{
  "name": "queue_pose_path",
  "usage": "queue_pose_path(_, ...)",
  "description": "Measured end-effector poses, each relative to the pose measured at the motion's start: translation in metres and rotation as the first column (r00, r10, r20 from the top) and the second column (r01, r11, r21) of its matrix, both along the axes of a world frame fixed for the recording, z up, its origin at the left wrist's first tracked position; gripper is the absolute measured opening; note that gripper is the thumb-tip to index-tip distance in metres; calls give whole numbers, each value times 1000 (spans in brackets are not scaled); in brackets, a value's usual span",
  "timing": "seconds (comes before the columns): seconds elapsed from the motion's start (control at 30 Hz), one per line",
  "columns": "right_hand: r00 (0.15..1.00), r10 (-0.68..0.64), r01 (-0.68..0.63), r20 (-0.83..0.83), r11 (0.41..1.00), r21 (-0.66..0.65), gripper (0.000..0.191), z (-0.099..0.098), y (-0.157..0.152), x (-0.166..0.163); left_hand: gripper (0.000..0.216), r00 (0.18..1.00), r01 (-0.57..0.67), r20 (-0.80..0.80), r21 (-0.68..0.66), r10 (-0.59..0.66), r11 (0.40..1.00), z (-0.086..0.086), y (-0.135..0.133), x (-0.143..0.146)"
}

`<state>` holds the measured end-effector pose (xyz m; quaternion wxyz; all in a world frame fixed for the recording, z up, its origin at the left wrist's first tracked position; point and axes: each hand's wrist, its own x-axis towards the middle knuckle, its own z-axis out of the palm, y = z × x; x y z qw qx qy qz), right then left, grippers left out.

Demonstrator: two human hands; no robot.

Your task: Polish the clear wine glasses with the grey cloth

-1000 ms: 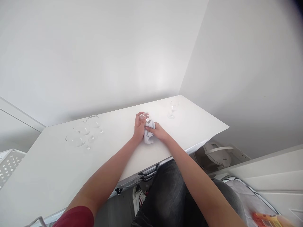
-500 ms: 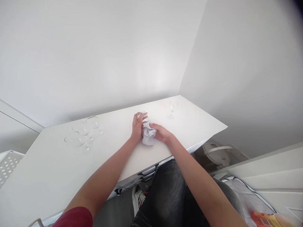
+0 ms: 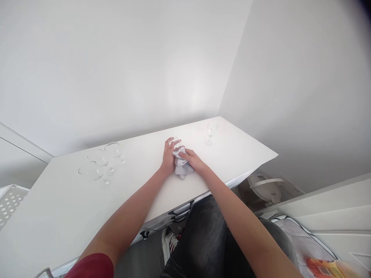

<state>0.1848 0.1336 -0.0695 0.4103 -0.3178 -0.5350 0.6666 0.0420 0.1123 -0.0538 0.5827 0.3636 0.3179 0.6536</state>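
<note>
My left hand [image 3: 168, 158] is closed around a clear glass [image 3: 175, 142], whose bowl shows between the fingers; its lower part is hidden. In my right hand [image 3: 193, 157] is a crumpled pale grey-white cloth [image 3: 182, 166], pressed against the glass. Both hands are close together above the middle of the white tabletop [image 3: 150, 170]. A stemmed glass [image 3: 210, 133] stands upright to the right of them. On the left side of the table is a group of three more stemmed glasses [image 3: 98, 157], all upright.
White walls meet behind the table in a corner. Below its front edge are drawers with dark handles [image 3: 145, 234]. A round white appliance [image 3: 266, 189] sits lower right, near an orange-yellow packet [image 3: 327, 267]. A perforated white basket [image 3: 11, 200] is at far left.
My right hand has shifted slightly left and the cloth has bunched differently, its lower end hanging further down. My left hand keeps its hold on the glass.
</note>
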Motion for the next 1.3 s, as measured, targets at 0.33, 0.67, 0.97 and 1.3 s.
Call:
queue_pose_path(0.33,997,69,-70,-25,996,-52,40,-3,2,8,54,999,51,-20,42,-51,998,-6,5,-3)
queue_pose_path(0.67,974,185,-209,-133,958,-196,52,-1,1,13,57,990,141,-8,48,-141,989,-5,3,-1)
queue_pose_path(0.97,968,206,-235,-144,947,-218,56,0,0,18,53,977,214,12,55,-215,975,-8,5,-7)
queue_pose_path(1.3,999,41,-41,-1,999,-3,43,-3,2,6,54,998,56,10,-6,-56,998,-13,9,-5)
